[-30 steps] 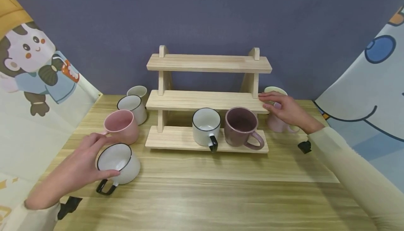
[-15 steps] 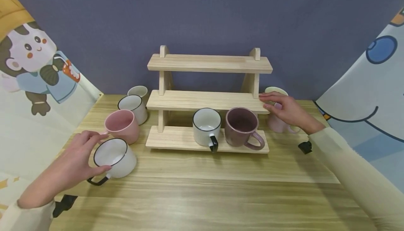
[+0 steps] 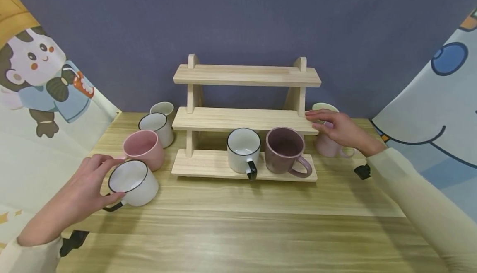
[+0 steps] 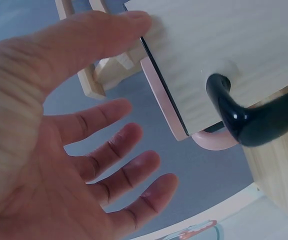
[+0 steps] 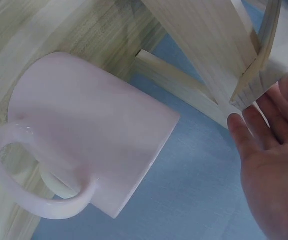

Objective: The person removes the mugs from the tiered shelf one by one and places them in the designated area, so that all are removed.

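Note:
At the front left stands a white mug (image 3: 143, 192) with a black rim and black handle (image 4: 254, 120). My left hand (image 3: 83, 188) is beside it; the thumb (image 4: 124, 30) lies at its rim. In the left wrist view the other fingers are spread apart, away from the mug. Right behind is a pink mug (image 3: 150, 157). My right hand (image 3: 343, 130) rests its fingertips at the right end of the middle board of a wooden tiered shelf (image 3: 238, 117), fingers fairly straight. Beneath that hand is a pale pink mug (image 5: 94, 120), partly hidden in the head view.
On the lowest board sit another white mug (image 3: 240, 157) with a black handle and a purple mug (image 3: 279, 157). Further back left are a black-rimmed white mug (image 3: 164, 134) and a pale cup (image 3: 163, 107). A pale yellow-green cup (image 3: 324, 106) stands behind the right hand.
The front white mug has shifted left and back, closer to the pink mug, together with my left hand. My right hand has stayed at the shelf end.

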{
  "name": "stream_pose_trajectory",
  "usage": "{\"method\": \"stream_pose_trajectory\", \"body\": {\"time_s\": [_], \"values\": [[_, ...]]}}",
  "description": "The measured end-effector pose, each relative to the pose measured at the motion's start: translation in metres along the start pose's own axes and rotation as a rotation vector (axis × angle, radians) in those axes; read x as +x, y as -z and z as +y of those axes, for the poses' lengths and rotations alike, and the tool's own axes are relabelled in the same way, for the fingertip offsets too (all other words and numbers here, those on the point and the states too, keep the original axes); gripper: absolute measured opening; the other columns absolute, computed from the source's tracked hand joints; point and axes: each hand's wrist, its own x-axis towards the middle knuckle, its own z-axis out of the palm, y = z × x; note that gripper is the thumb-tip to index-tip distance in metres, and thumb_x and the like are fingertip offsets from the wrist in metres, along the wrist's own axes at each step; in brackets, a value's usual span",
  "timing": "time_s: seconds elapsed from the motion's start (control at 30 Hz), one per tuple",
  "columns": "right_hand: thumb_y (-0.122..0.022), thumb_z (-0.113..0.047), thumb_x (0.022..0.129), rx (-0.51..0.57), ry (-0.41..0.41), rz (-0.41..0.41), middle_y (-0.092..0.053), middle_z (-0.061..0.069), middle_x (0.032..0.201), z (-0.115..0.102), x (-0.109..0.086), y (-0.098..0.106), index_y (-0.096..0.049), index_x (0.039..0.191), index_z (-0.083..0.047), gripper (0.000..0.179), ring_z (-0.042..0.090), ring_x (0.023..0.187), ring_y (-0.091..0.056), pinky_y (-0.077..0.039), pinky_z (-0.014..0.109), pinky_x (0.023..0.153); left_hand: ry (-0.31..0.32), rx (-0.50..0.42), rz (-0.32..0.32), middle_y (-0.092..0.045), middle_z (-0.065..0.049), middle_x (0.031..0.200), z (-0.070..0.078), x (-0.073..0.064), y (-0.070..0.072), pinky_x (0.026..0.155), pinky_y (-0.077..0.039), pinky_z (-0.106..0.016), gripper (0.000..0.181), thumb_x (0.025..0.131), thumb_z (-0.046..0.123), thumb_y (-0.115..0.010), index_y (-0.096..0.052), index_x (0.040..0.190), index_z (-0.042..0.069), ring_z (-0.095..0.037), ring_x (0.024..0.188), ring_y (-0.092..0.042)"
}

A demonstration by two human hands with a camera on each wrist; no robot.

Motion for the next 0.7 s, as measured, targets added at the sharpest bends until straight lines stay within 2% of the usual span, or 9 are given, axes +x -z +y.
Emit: {"method": "stream_pose_trajectory", "body": {"time_s": [0.2, 0.5, 0.6, 0.7], "values": [[-0.056, -0.004, 0.094, -0.009, 0.052, -0.017, -0.054, 0.012, 0.132, 0.000, -0.002, 0.002, -0.059, 0.126, -0.001, 0.032, 0.034, 0.123, -0.045, -0.036, 0.016, 0.091, 0.001, -0.008, -0.001, -0.046, -0.017, 0.102, -0.002, 0.000, 0.000, 0.070, -0.035, -0.044, 0.078, 0.049, 0.014, -0.091, -0.055, 0.117, 0.002, -0.035, 0.091, -0.041], [-0.055, 0.006, 0.091, -0.010, 0.100, -0.011, -0.055, 0.014, 0.130, 0.004, 0.000, 0.004, -0.061, 0.124, -0.001, 0.034, 0.035, 0.123, -0.046, -0.031, 0.009, 0.092, -0.006, -0.001, -0.024, -0.046, -0.017, 0.101, -0.002, 0.001, 0.001, 0.069, -0.034, -0.043, 0.078, 0.049, 0.013, -0.091, -0.055, 0.118, 0.002, -0.035, 0.090, -0.041], [-0.055, 0.008, 0.091, -0.007, 0.102, -0.012, -0.056, 0.014, 0.129, 0.005, 0.001, 0.004, -0.062, 0.123, 0.000, 0.033, 0.035, 0.122, -0.046, -0.031, 0.008, 0.091, -0.040, 0.013, -0.023, -0.048, -0.017, 0.101, 0.001, 0.003, 0.002, 0.068, -0.034, -0.041, 0.078, 0.049, 0.014, -0.091, -0.055, 0.116, 0.001, -0.034, 0.087, -0.042], [-0.056, 0.003, 0.092, 0.023, 0.068, -0.019, -0.055, 0.014, 0.130, 0.005, 0.000, 0.005, -0.062, 0.122, 0.000, 0.031, 0.034, 0.123, -0.045, -0.032, 0.008, 0.091, -0.094, 0.011, -0.020, -0.050, -0.016, 0.102, 0.007, 0.013, 0.003, 0.070, -0.034, -0.042, 0.073, 0.051, 0.016, -0.090, -0.057, 0.114, 0.001, -0.033, 0.088, -0.044]]}}
